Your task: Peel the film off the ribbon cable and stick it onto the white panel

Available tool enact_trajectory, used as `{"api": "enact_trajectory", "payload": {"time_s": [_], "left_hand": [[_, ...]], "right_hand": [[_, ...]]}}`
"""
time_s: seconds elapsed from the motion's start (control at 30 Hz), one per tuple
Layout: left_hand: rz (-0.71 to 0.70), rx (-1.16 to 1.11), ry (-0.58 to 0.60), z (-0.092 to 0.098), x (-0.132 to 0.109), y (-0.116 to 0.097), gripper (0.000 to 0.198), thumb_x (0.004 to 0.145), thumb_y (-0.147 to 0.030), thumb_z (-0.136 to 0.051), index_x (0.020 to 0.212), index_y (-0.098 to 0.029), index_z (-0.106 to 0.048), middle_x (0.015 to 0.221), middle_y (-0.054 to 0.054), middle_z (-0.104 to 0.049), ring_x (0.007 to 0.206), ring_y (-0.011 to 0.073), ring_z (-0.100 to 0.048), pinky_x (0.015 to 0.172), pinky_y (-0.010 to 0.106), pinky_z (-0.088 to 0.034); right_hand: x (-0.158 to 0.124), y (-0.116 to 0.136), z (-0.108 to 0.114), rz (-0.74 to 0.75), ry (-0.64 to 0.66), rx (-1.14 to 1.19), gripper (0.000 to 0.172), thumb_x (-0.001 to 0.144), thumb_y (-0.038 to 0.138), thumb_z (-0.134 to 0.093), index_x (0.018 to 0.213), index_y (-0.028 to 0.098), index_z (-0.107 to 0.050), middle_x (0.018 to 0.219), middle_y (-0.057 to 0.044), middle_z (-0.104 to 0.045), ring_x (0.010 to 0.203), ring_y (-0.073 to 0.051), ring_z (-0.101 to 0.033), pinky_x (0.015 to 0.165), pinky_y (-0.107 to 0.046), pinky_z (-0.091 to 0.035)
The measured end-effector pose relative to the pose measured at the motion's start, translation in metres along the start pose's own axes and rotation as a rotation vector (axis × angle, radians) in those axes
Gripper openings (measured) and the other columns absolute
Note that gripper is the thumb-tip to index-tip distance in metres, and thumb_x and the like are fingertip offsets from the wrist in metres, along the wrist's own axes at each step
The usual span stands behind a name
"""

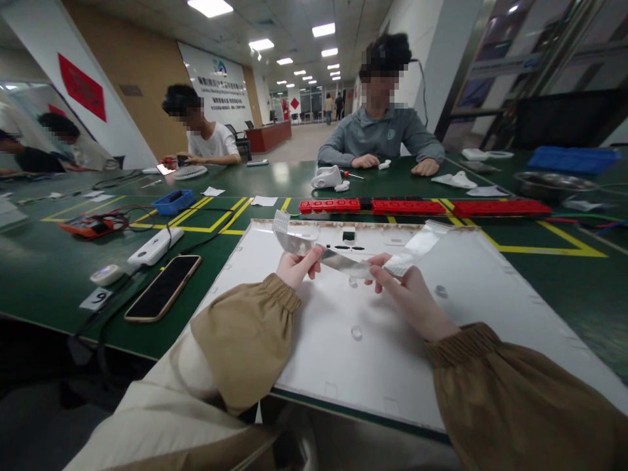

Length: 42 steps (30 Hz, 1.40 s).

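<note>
A silvery flat ribbon cable (345, 263) is stretched between my hands, with pale, finely patterned ends. My left hand (296, 267) pinches it between thumb and fingers, and its left end bends upward past the fingertips. On the other side, my right hand (415, 297) grips it with thumb and fingers; a loose shiny end sticks out up to the right. Below both hands lies a large white panel (318, 353) with a slotted far edge. Small clear rings (356, 333) sit on its surface.
Red power strips (407, 207) lie beyond the panel. To the left are a phone (164, 288), a white power strip (156, 246), an orange multimeter (93, 224) and a blue tray (173, 201). A co-worker (385, 134) sits opposite, near a screwdriver (353, 175).
</note>
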<state>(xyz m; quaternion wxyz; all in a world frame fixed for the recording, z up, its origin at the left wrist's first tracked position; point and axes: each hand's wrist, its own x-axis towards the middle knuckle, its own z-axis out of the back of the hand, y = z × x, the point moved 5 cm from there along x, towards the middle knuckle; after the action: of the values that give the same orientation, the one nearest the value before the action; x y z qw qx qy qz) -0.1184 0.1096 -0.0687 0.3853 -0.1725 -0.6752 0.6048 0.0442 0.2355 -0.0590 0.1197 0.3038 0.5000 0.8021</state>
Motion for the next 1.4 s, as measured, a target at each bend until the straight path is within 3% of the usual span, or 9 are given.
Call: {"api": "enact_trajectory", "payload": {"time_s": [0.23,0.67,0.87,1.0,1.17,1.3,1.4], "left_hand": [[0.013,0.046,-0.007,0.001,0.001,-0.001,0.055,0.07,-0.062,-0.06,0.047,-0.013,-0.053,0.044,0.0,-0.049,0.039,0.0072,-0.043,0.042,0.022,-0.033],[0.075,0.053,-0.018,0.005,0.002,0.006,0.057,0.073,-0.063,-0.057,0.046,-0.013,-0.054,0.039,0.001,-0.048,0.04,0.008,-0.043,0.047,0.023,-0.034],[0.1,-0.058,0.021,-0.001,0.002,0.006,0.055,0.067,-0.067,-0.059,0.06,-0.013,-0.054,0.049,0.0,-0.053,0.041,0.0069,-0.045,0.045,0.021,-0.036],[0.123,-0.103,0.145,-0.01,0.0,0.006,0.055,0.06,-0.064,-0.068,0.073,-0.013,-0.057,0.056,-0.002,-0.056,0.041,0.0058,-0.047,0.045,0.02,-0.039],[0.203,-0.09,0.386,-0.026,-0.011,0.007,0.051,0.054,-0.054,-0.077,0.073,-0.01,-0.06,0.064,0.003,-0.059,0.047,0.0092,-0.055,0.05,0.022,-0.047],[0.231,-0.108,0.454,-0.029,-0.016,0.01,0.05,0.062,-0.048,-0.076,0.091,-0.01,-0.062,0.07,0.004,-0.062,0.053,0.0105,-0.058,0.055,0.024,-0.052],[0.273,-0.126,0.468,-0.03,-0.017,0.016,0.052,0.062,-0.049,-0.076,0.094,-0.01,-0.062,0.062,0.004,-0.062,0.055,0.0111,-0.059,0.058,0.024,-0.052]], "right_hand": [[-0.002,0.003,-0.004,0.083,0.042,-0.22,0.03,0.086,0.04,-0.046,0.07,0.018,-0.057,0.061,-0.001,-0.058,0.055,-0.012,-0.052,0.054,-0.025,-0.039],[-0.005,-0.008,-0.004,-0.034,-0.018,-0.329,0.047,0.083,0.049,-0.05,0.047,0.018,-0.054,0.043,0.0,-0.052,0.049,-0.015,-0.055,0.06,-0.028,-0.041],[-0.007,0.002,-0.006,-0.035,-0.05,-0.259,0.045,0.081,0.046,-0.052,0.045,0.019,-0.052,0.038,0.002,-0.045,0.041,-0.013,-0.048,0.05,-0.026,-0.038],[-0.007,0.001,-0.004,0.002,-0.073,-0.202,0.042,0.081,0.046,-0.052,0.05,0.018,-0.054,0.04,0.003,-0.043,0.039,-0.011,-0.042,0.044,-0.025,-0.033],[-0.007,0.0,-0.013,0.089,0.057,-0.185,0.036,0.078,0.041,-0.058,0.053,0.018,-0.048,0.05,0.004,-0.043,0.047,-0.009,-0.042,0.046,-0.023,-0.031],[-0.008,0.003,-0.02,0.124,0.113,-0.224,0.034,0.084,0.038,-0.05,0.056,0.019,-0.05,0.05,0.003,-0.043,0.049,-0.01,-0.044,0.048,-0.023,-0.033],[-0.01,0.004,-0.022,0.108,0.104,-0.238,0.03,0.085,0.037,-0.048,0.063,0.019,-0.057,0.051,0.002,-0.048,0.049,-0.012,-0.047,0.048,-0.024,-0.035]]}}
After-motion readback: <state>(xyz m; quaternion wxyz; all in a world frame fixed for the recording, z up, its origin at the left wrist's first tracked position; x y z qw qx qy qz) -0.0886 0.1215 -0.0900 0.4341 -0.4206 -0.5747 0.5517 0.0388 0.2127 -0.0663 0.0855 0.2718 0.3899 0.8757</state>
